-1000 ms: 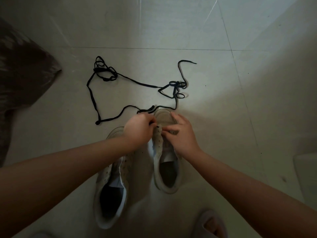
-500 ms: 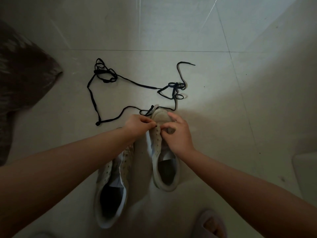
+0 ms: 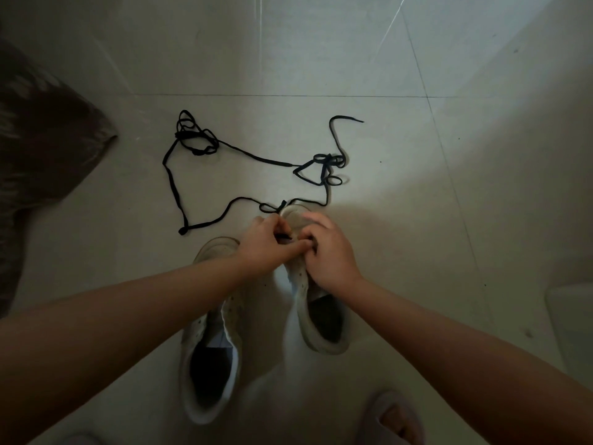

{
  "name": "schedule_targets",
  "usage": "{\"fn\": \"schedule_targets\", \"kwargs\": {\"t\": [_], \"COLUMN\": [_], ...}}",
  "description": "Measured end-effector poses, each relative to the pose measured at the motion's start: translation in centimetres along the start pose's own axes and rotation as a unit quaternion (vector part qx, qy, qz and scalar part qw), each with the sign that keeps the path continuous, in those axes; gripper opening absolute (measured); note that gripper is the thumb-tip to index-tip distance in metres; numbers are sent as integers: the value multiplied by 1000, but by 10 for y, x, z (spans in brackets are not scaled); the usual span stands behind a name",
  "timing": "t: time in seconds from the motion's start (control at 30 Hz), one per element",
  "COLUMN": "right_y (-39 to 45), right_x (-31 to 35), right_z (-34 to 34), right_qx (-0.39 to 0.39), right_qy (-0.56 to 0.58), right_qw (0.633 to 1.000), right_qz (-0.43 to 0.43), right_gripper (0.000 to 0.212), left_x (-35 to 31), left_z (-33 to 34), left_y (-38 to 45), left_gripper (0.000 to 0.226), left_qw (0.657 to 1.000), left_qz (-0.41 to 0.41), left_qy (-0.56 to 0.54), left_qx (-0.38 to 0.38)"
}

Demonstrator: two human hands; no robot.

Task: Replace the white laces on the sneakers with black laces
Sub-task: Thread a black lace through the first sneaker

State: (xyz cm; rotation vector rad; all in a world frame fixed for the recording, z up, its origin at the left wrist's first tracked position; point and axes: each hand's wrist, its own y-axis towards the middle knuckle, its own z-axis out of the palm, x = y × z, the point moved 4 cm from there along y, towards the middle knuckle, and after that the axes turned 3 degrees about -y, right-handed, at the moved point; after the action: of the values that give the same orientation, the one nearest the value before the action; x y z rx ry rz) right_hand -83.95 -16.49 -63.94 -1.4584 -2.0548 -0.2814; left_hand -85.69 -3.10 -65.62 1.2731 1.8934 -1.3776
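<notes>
Two white sneakers stand side by side on the tiled floor, both without laces in the eyelets I can see. The left sneaker (image 3: 208,358) lies under my left forearm. Both hands meet over the toe end of the right sneaker (image 3: 321,322). My left hand (image 3: 263,245) pinches the end of a black lace (image 3: 175,184) at the front eyelets. My right hand (image 3: 330,252) grips the sneaker's upper beside it. The rest of the black lace sprawls in loops on the floor beyond the toes, with a knotted bunch (image 3: 324,170) on the right.
A dark patterned cloth (image 3: 41,162) lies on the floor at the far left. A slipper with toes showing (image 3: 394,419) sits at the bottom edge. A pale object (image 3: 571,319) stands at the right edge.
Both hands have shifted slightly and closed together over the right sneaker's front eyelets. The lace on the floor has barely moved.
</notes>
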Motion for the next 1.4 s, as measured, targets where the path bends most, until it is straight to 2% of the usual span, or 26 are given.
{"fn": "schedule_targets", "kwargs": {"t": [0.07, 0.17, 0.33, 0.47, 0.53, 0.63, 0.73, 0.83, 0.97, 1.1, 1.17, 1.2, 1.23, 1.27, 1.3, 1.33, 1.37, 1.4], "right_y": [-1, -5, -6, -5, -3, -4, -9, -10, -4, -6, -13, -17, -21, -23, -24, -23, -20, -17], "right_x": [2, 1, 6, 4, -8, -27, -26, -12, -8, -23, -33, -38, -39, -38, -31, -24, -17, -11], "right_z": [-3, -5, -7, -14, -22, -36, -36, -30, -24, -40, -49, -49, -47, -44, -42, -41, -39, -37], "right_qx": [16, 43, 103, 101, 94, 83, 101, 104, 68, 110, 134, 140, 149, 165, 190, 219, 237, 240], "right_qy": [4, 8, -25, 2, 41, 142, 229, 370, 457, 599, 623, 610, 573, 493, 359, 195, 34, -96], "right_qw": [999, 997, 992, 992, 993, 986, 965, 916, 857, 732, 695, 701, 730, 790, 867, 928, 957, 961], "right_qz": [-30, -58, -72, -74, -52, 38, 79, 114, 230, 307, 333, 342, 341, 324, 287, 230, 162, 100], "right_gripper": [8, 4, 3, 7, 13, 25, 17, 9, 20, 22, 23, 23, 23, 21, 16, 13, 18, 22], "left_x": [3, 7, 3, 0, -4, -8, -14, -17, -20, -20, -16, -15, -16, -17, -19, -21, -22, -22], "left_z": [-1, -2, 2, 0, 1, 3, 6, 14, 19, 10, 1, -2, -3, -2, 1, 3, 5, 7], "left_y": [-2, -3, -1, 1, -1, -2, -2, -5, -13, -16, -15, -15, -15, -14, -15, -15, -15, -15], "left_gripper": [43, 35, 32, 30, 32, 32, 30, 33, 28, 21, 21, 21, 22, 24, 25, 27, 30, 32], "left_qw": [999, 998, 998, 998, 998, 998, 997, 994, 992, 988, 988, 987, 985, 983, 982, 982, 982, 983], "left_qz": [9, -3, -62, -61, -47, -25, -5, 34, 78, 98, 91, 95, 105, 114, 119, 120, 120, 116], "left_qy": [37, 58, 18, 29, 40, 54, 71, 104, 99, 106, 113, 120, 128, 134, 139, 140, 138, 134], "left_qx": [-24, -16, 13, -17, -18, -5, 1, 20, -18, -49, -55, -54, -50, -44, -40, -39, -41, -43]}}
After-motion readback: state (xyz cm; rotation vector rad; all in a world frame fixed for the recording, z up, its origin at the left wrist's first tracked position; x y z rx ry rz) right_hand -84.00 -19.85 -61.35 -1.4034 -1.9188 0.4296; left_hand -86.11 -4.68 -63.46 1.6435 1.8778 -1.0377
